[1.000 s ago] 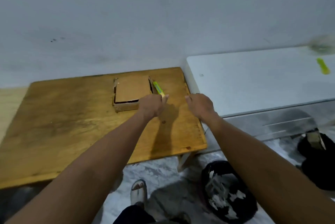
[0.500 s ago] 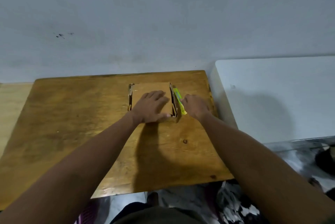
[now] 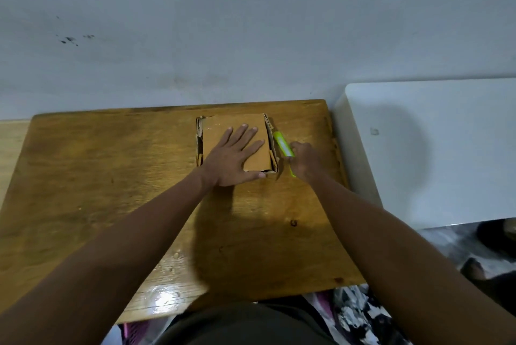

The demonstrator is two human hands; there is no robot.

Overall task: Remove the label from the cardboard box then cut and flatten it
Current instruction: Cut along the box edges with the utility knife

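Note:
A small brown cardboard box (image 3: 223,124) lies on a wooden table (image 3: 97,177), near its far edge. My left hand (image 3: 237,156) presses flat on the box's top with fingers spread. My right hand (image 3: 303,161) grips a yellow-green utility knife (image 3: 282,147) that lies along the box's right side. The knife's blade end is hidden. No label shows on the visible top of the box.
A white table (image 3: 432,149) stands close against the wooden table's right edge. A plain grey wall rises directly behind both. Dark items and patterned fabric (image 3: 360,314) lie on the floor at the lower right.
The view has swung left and down over the wooden table. My left hand has moved onto the box top and flattened there. My right hand has taken hold of the knife beside the box.

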